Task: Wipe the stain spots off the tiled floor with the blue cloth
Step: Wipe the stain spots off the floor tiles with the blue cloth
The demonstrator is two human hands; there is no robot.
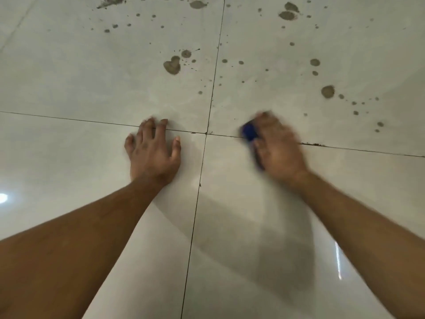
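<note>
Your right hand (277, 146), blurred right of centre in the frame, presses the blue cloth (250, 132) flat to the tiled floor (80, 77); only a corner of the cloth shows beside the fingers, just at the grout line that runs across the middle of the frame; whether the fingers curl round the cloth or lie straight on it, the blur hides. Your left hand (153, 149), left of centre, rests on the tile with fingers spread, holding nothing; it props your weight.

The tiles in the lower half of the frame look clean and glossy; the stain spots lie above the hands, so the work is, by the look of it, moving up the frame. The nearest marks sit to the upper right of the cloth, a large stain spot (327, 91) with a trail of small specks below it; a second large blot (172, 66) lies above your left hand.

To do this stroke well, keep the palm flat so the whole cloth bears down; work the big blots with short, firm passes rather than one long sweep, which may only smear them; turn to a clean face of the cloth as it soils; shift the bracing hand forward onto wiped tile only.
</note>
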